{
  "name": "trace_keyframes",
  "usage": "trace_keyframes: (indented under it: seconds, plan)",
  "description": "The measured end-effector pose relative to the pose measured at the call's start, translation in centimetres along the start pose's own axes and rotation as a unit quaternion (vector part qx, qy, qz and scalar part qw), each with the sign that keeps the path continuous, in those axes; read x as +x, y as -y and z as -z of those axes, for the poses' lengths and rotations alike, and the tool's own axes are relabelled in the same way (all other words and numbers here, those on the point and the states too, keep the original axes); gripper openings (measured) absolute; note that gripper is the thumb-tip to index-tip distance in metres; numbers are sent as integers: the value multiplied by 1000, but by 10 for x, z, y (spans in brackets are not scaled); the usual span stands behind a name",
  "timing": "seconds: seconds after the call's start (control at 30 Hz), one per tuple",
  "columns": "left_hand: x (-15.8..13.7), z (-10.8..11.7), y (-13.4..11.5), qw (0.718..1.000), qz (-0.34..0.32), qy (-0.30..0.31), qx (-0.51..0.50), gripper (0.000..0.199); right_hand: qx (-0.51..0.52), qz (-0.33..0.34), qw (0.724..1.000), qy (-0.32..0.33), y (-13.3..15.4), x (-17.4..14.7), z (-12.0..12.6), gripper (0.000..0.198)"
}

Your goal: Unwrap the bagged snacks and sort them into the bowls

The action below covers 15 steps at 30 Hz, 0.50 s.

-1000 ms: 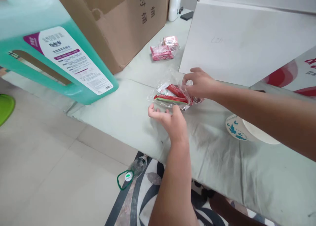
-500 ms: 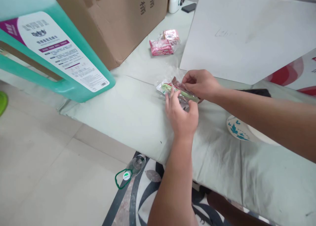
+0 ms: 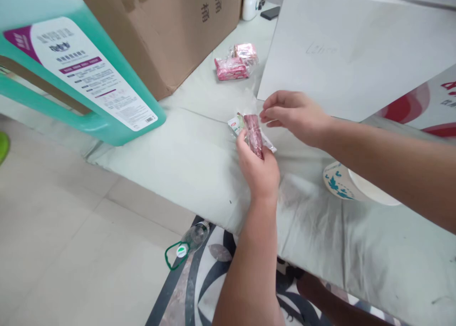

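Note:
My left hand (image 3: 259, 171) is closed around a dark red packet in clear plastic (image 3: 253, 133), held upright between thumb and fingers. Behind it, partly covered, is a clear packet with green and white print (image 3: 235, 123); whether my left hand also grips it I cannot tell. My right hand (image 3: 294, 114) hovers just right of the packets' upper end. Its fingers are loosely curved and slightly apart, with nothing visible in them. Beyond both hands, two pink wrapped packs (image 3: 231, 69) lie on the pale tablecloth (image 3: 192, 150).
A large teal jug (image 3: 121, 88) and a cardboard box (image 3: 185, 36) stand at the left. The white box (image 3: 342, 50) is at the back right. A patterned paper bowl (image 3: 338, 183) sits beneath my right forearm. On the floor lies a clear bottle with a green handle (image 3: 194, 238).
The dark red packet now stands upright in my left hand, over the green one. My right hand has come off the packets and its fingers have loosened.

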<state>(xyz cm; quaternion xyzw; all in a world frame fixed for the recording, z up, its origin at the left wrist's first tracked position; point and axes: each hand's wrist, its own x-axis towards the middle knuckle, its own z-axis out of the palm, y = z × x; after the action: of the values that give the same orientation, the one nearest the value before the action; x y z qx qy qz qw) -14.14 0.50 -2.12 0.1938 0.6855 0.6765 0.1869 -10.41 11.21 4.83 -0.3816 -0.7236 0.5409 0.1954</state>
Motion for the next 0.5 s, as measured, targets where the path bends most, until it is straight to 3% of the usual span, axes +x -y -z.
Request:
trace_keyframes:
  seconds: [0.1,0.23,0.4,0.5]
  plan:
    - [2,0,-2,998,30,-51,-3,54,-66,-11,996,-64,-12,13,7,23]
    - [2,3,-7,991,54,-53,-107,49,-42,-56,997,-21,-16,18,4,35]
    - [2,10,-13,957,74,50,-277,45,142,-15,985,100,2,4,-5,23]
    - [0,11,-15,941,97,120,-300,48,152,1,984,95,16,-11,-7,14]
